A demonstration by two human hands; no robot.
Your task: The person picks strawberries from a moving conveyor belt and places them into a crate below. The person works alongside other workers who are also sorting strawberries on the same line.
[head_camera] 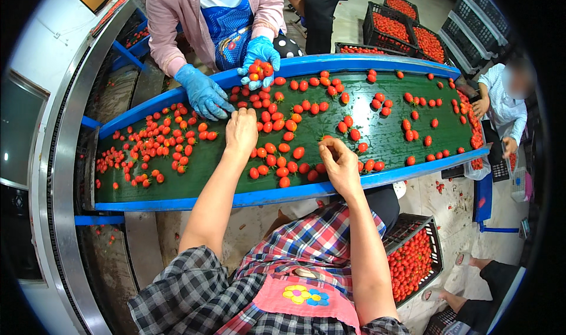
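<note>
Many small red cherry tomatoes lie loose on the green conveyor belt. My left hand reaches over the middle of the belt, fingers bent down among tomatoes, close to a co-worker's gloved hand. Its fingertips are turned away, so whether it holds anything is hidden. To the right, near the blue side rail, my right hand has its thumb and forefinger curled towards each other. A tomato shows just past those fingertips; whether they grip it is unclear.
Across the belt, a co-worker's blue-gloved hand touches the belt area; the other glove cups several tomatoes. Another person is at the right end. A black crate of tomatoes stands beside me; more crates stand behind.
</note>
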